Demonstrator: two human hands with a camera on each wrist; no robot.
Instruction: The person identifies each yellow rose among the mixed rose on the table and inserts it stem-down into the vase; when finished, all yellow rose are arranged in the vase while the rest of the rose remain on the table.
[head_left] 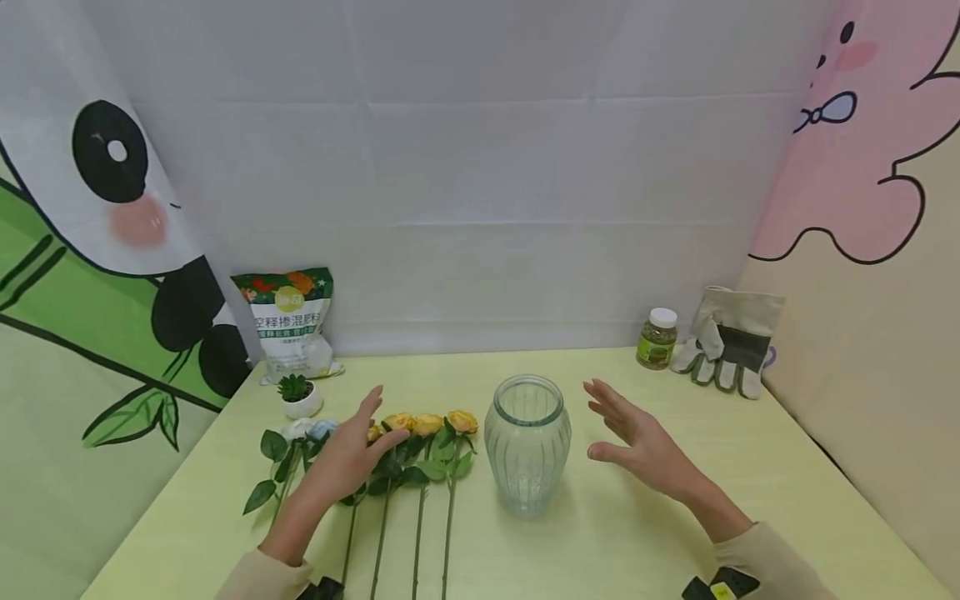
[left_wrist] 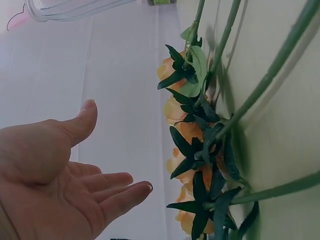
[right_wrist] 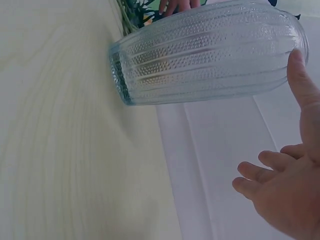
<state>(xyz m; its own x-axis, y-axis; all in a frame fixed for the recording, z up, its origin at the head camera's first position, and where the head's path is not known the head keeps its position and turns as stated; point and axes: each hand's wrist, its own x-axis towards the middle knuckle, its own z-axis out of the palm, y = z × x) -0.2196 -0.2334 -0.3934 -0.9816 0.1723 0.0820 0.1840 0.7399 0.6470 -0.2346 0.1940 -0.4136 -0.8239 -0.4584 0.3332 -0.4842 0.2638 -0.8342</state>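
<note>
A clear ribbed glass vase (head_left: pixel 528 450) stands upright on the table between the two hands. My right hand (head_left: pixel 637 442) is held in the air to the right of it, fingers spread and palm toward the glass, with a gap in the head view. Above the flowers my left hand (head_left: pixel 348 458) hovers with thumb and fingers apart, holding nothing. Several yellow roses (head_left: pixel 427 425) with green stems lie in a row left of the vase, partly hidden by that hand. White and pale blue flowers (head_left: pixel 318 429) lie further left. Orange-yellow petals (left_wrist: pixel 175 110) show close in the left wrist view.
At the back left stand a fertilizer bag (head_left: pixel 291 325) and a small potted succulent (head_left: pixel 300 396). A lidded jar (head_left: pixel 657 339) and a pair of work gloves (head_left: pixel 731 342) are at the back right. A white cloth (head_left: pixel 480 183) hangs behind the pale table (head_left: pixel 600 550).
</note>
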